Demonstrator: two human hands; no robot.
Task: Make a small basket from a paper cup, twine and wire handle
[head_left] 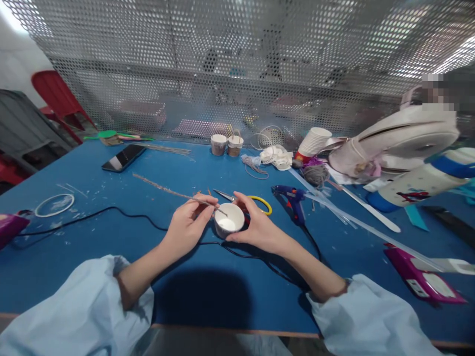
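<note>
A small white paper cup [229, 220] stands on the blue table [208, 291] in front of me. My left hand [189, 225] pinches a long thin twine-wrapped stick [166, 190] that runs off to the upper left, its near end lying over the cup's rim. Around the cup's right side curls my right hand [258, 227], fingers touching its wall. Scissors with yellow handles [256, 201] lie just behind the cup.
A blue glue gun [295, 200] lies right of the scissors, its black cord [111, 212] crossing under my hands. A phone [123, 157], two small decorated cups [226, 144], stacked paper cups [313, 143], twine ball [315, 174], pink tools [423, 277] and a perforated metal screen [237, 69] surround them.
</note>
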